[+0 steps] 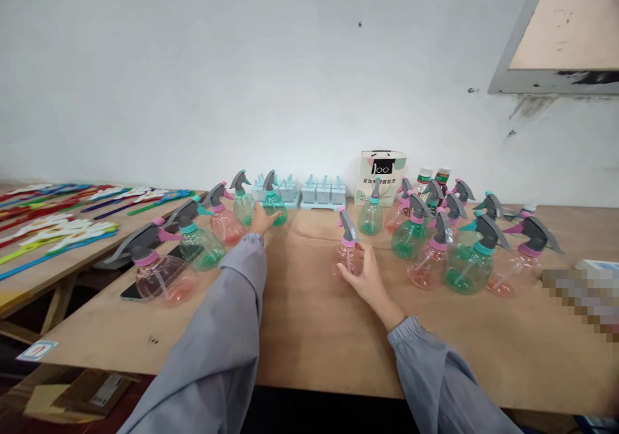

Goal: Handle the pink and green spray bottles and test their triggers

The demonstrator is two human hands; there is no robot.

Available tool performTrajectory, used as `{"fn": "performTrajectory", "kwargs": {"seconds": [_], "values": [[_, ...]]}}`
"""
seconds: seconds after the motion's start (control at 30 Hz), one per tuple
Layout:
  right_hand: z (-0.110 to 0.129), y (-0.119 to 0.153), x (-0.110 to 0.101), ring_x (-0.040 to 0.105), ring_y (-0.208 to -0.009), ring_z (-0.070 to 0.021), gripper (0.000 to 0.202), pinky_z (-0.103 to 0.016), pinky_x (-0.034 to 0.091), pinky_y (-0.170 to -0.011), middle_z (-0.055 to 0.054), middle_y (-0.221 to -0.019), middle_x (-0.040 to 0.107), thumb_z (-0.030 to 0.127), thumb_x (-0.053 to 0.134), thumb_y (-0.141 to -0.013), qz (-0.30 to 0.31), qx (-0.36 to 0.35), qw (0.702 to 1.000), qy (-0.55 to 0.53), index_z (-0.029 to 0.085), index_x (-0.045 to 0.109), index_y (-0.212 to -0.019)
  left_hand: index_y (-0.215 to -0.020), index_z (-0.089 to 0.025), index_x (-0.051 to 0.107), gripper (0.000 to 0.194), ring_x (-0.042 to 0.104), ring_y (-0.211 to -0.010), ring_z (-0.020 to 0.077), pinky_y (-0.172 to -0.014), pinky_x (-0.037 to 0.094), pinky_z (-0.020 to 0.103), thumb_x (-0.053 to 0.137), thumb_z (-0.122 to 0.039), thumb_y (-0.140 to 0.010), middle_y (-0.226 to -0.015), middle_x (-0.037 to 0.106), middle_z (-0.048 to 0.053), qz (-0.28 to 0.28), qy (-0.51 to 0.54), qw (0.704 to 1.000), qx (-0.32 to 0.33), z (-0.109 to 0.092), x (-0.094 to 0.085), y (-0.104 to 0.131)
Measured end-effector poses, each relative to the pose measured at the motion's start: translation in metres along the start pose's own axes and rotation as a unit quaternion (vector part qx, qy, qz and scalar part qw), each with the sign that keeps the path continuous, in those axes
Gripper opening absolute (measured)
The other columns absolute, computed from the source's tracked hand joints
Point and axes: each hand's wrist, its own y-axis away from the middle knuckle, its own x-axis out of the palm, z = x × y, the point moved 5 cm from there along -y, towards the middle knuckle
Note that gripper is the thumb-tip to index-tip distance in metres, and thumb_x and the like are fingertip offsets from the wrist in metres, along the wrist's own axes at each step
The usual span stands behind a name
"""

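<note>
My left hand is at the back of the table, its thumb across the front of a green spray bottle with a grey and teal head. Its other fingers are partly hidden at the bottle's left side. Nearer me, my right hand has its thumb and fingers around the body of a pink spray bottle, which stands upright on the table. To the left is a row of pink and green spray bottles, among them a pink one in front. Several more cluster on the right, including a green one.
Light-blue popsicle molds and a printed paper bag stand against the wall. A dark phone lies behind the front left bottle. On the side table lie colourful flower-topped strips. Open cardboard sits below.
</note>
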Motion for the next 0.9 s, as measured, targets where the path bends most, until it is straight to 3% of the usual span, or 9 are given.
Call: {"fn": "performTrajectory", "kwargs": {"seconds": [0.07,0.17,0.3,0.37,0.47,0.53,0.67,0.77,0.9], "values": [[0.000,0.001,0.001,0.059,-0.116,-0.0298,0.059,-0.050,0.050,-0.102,-0.014,-0.122,0.059,0.038,0.070,-0.081,0.005,0.003,1.000,-0.001,0.018,0.046,-0.131,-0.148,-0.005,0.024,0.081,0.034,-0.147,0.0369,-0.120,0.029,0.050,0.068,-0.022,-0.082,-0.156,0.032,0.030,-0.052,0.011,0.998,0.025,-0.010,-0.007,0.012],[0.001,0.001,0.002,0.059,-0.117,-0.0304,0.060,-0.051,0.050,-0.102,-0.015,-0.123,0.059,0.039,0.071,-0.081,0.013,0.011,1.000,-0.007,0.018,0.046,-0.132,-0.140,-0.014,0.041,0.054,0.051,-0.133,0.0290,-0.113,0.040,0.045,0.057,-0.027,-0.090,-0.144,0.049,0.020,-0.088,0.051,0.990,0.101,-0.040,-0.012,0.047],[0.007,0.002,0.005,0.060,-0.118,-0.0309,0.062,-0.051,0.050,-0.103,-0.014,-0.124,0.060,0.041,0.072,-0.080,0.020,0.019,1.000,-0.012,0.020,0.047,-0.132,-0.130,-0.021,0.053,0.044,0.055,-0.129,0.0271,-0.108,0.045,0.044,0.056,-0.041,-0.092,-0.138,0.056,0.014,0.057,0.193,0.965,0.169,-0.095,-0.001,0.112],[0.012,0.006,0.011,0.060,-0.118,-0.0312,0.062,-0.052,0.050,-0.102,-0.014,-0.125,0.060,0.042,0.073,-0.080,0.026,0.020,0.999,-0.016,0.021,0.047,-0.133,-0.139,-0.025,0.046,0.061,0.048,-0.138,0.0309,-0.108,0.044,0.047,0.067,-0.045,-0.085,-0.151,0.046,0.014,0.144,0.276,0.937,0.155,-0.121,0.007,0.144],[0.022,0.015,0.020,0.060,-0.117,-0.0312,0.059,-0.051,0.052,-0.100,-0.015,-0.126,0.060,0.041,0.071,-0.082,0.042,0.010,0.999,-0.025,0.021,0.048,-0.133,-0.145,-0.027,0.041,0.093,0.043,-0.142,0.0340,-0.111,0.042,0.047,0.086,-0.043,-0.066,-0.155,0.041,0.015,0.178,0.320,0.922,0.128,-0.150,0.015,0.179],[0.029,0.019,0.025,0.060,-0.117,-0.0311,0.059,-0.050,0.053,-0.098,-0.016,-0.126,0.060,0.041,0.071,-0.082,0.063,-0.012,0.997,-0.031,0.021,0.048,-0.133,-0.145,-0.026,0.041,0.095,0.052,-0.134,0.0332,-0.106,0.046,0.046,0.087,-0.040,-0.063,-0.150,0.047,0.016,0.166,0.329,0.926,0.087,-0.157,0.018,0.190],[0.024,0.002,0.017,0.058,-0.119,-0.0282,0.046,-0.048,0.049,-0.104,-0.014,-0.127,0.060,0.043,0.062,-0.090,0.045,-0.041,0.998,-0.032,0.023,0.051,-0.130,-0.129,-0.022,0.057,0.064,0.060,-0.124,0.0286,-0.103,0.049,0.042,0.079,-0.030,-0.070,-0.133,0.063,0.013,0.129,0.367,0.920,0.040,-0.149,0.012,0.187],[-0.011,-0.040,-0.001,0.054,-0.124,-0.0283,0.044,-0.052,0.041,-0.110,-0.015,-0.128,0.056,0.045,0.055,-0.093,-0.070,0.015,0.997,0.003,0.020,0.048,-0.129,-0.121,-0.022,0.064,0.047,0.061,-0.127,0.0274,-0.103,0.049,0.040,0.071,-0.027,-0.074,-0.127,0.068,0.010,0.160,0.402,0.902,0.008,-0.135,0.005,0.178],[-0.075,-0.101,-0.013,0.035,-0.140,-0.0395,0.080,-0.063,0.026,-0.116,-0.025,-0.142,0.040,0.056,0.068,-0.079,-0.143,0.083,0.983,0.081,0.011,0.037,-0.137,-0.117,-0.022,0.068,0.041,0.061,-0.127,0.0279,-0.097,0.052,0.037,0.070,-0.030,-0.076,-0.123,0.072,0.008,0.177,0.428,0.886,-0.024,-0.120,-0.004,0.172]]}}
